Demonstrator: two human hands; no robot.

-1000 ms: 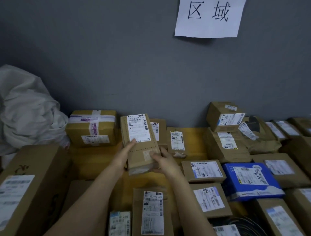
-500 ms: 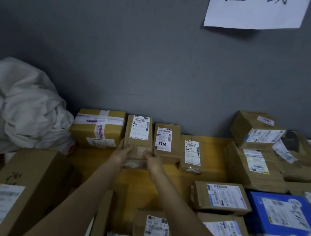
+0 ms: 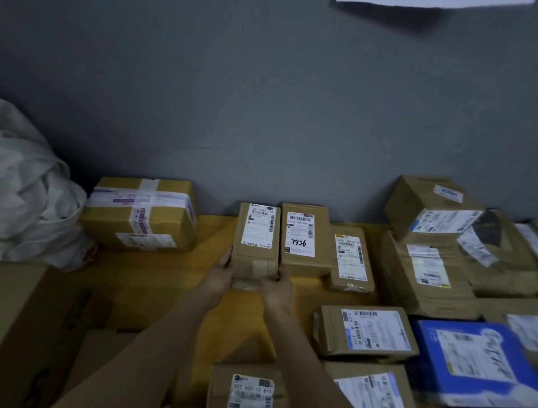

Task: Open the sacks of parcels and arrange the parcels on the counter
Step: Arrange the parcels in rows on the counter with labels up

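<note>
Parcels crowd the bottom edge of the frame, closest to me: a labelled parcel [image 3: 247, 387] at bottom centre, a second parcel [image 3: 369, 390] to its right, and a blue parcel [image 3: 465, 358] in the lower right corner. A large cardboard box [image 3: 37, 329] fills the lower left. Just above and left of the blue one lies a sideways-label parcel [image 3: 364, 332].

From bottom centre I see both forearms reach up across the yellow table [image 3: 174, 279]. The left hand [image 3: 218, 279] has its fingers curled round the near left edge of a narrow parcel [image 3: 256, 241], and the right hand [image 3: 278, 286] clasps its near right corner, so both grip the same one. It sits in the middle of the frame, label up, long side pointing at the wall (I cannot tell whether its near end rests on the table).

Just beside it on the right stands the 7936 parcel [image 3: 304, 238], the two sides close enough that I cannot say whether they touch. A third parcel [image 3: 349, 259] lies right of that.

Further back, a taped box [image 3: 142, 215] sits at centre left against the wall, with a crumpled white sack [image 3: 32, 198] at the left edge. At the right, the 2001 box [image 3: 431, 206] is stacked on other brown parcels.

Behind everything rises the grey wall [image 3: 262, 102], with a paper sheet [image 3: 436, 3] cut off at the upper right.
</note>
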